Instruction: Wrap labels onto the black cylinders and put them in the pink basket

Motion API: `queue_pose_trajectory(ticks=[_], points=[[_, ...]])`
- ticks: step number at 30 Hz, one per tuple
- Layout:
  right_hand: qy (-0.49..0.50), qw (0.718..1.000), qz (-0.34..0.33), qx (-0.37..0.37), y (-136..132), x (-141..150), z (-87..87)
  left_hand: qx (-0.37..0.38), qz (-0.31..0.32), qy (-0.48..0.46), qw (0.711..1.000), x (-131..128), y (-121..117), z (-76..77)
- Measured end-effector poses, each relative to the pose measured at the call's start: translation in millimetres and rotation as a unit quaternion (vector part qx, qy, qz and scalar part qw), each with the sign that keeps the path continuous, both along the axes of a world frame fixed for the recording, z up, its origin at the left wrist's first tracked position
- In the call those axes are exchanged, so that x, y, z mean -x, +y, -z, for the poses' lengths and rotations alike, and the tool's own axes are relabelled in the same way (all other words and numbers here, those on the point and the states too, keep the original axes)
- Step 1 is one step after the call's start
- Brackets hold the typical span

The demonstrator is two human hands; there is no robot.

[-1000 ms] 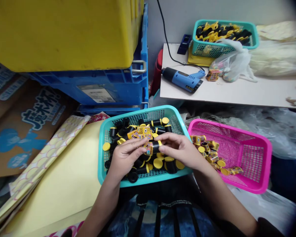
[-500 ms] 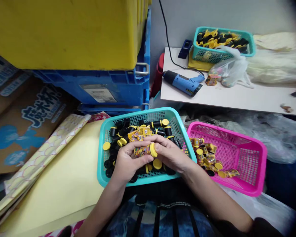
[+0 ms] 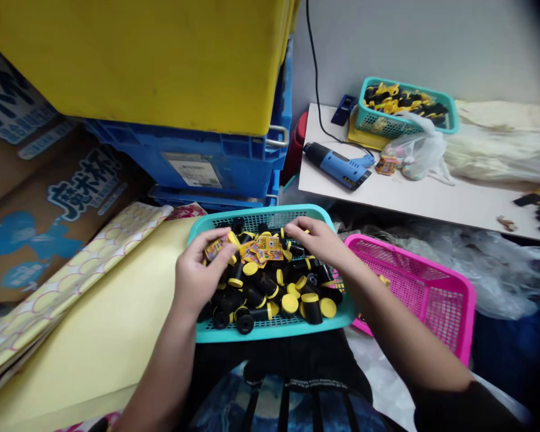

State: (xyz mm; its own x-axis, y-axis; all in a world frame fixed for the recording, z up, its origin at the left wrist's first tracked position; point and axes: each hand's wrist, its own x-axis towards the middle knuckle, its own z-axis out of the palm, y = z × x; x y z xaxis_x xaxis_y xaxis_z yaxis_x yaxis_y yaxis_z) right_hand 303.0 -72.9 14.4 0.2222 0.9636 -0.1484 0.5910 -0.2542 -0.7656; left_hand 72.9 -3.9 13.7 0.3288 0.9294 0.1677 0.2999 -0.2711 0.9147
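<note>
A teal basket point(image 3: 270, 329) on my lap holds several black tubes with yellow caps point(image 3: 270, 291) and a few orange printed labels point(image 3: 266, 247). My left hand point(image 3: 198, 273) is at the basket's left side, fingers closed on a labelled tube with a yellow cap point(image 3: 219, 245). Over the basket's far right part, my right hand point(image 3: 317, 239) reaches in, its fingertips pinched at a black tube near the rim; what they hold is not clear.
A pink basket point(image 3: 432, 294) with labelled tubes lies right of the teal one. Behind it, a white board point(image 3: 414, 195) carries a blue heat gun point(image 3: 337, 165), a plastic bag and another teal basket point(image 3: 405, 108). Yellow and blue crates point(image 3: 184, 120) and cardboard stand at left.
My hands have separated: the left carried the labelled tube to the basket's left side, and the right reached to the far side of the basket. The camera tilted up and right.
</note>
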Motion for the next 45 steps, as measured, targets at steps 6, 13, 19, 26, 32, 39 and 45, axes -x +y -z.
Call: queue_pose_trajectory(ticks=[6,13,19,26,32,39,45], points=[[-0.136,0.989,-0.060,0.026,41,3,31.6,-0.027,0.080,0.267,0.960,5,36,29.1],[-0.130,0.979,-0.090,-0.128,21,7,15.1,-0.015,-0.046,0.084,0.995,4,12,12.2],[-0.151,0.875,-0.146,-0.436,-29,20,-2.8,0.340,0.172,-0.206,0.901,-22,-22,-3.0],[0.184,0.963,0.043,-0.192,-46,36,1.4,0.271,0.092,-0.221,0.932,-37,-34,3.7],[0.199,0.975,-0.019,-0.094,-38,40,-6.1,0.197,0.131,-0.111,0.965,-29,-35,-6.7],[0.461,0.873,0.124,-0.096,-52,58,7.6,0.234,0.131,-0.187,0.945,-39,-52,-8.5],[0.330,0.939,0.021,-0.096,-47,48,0.1,0.270,0.182,-0.144,0.934,-31,-40,-11.3]])
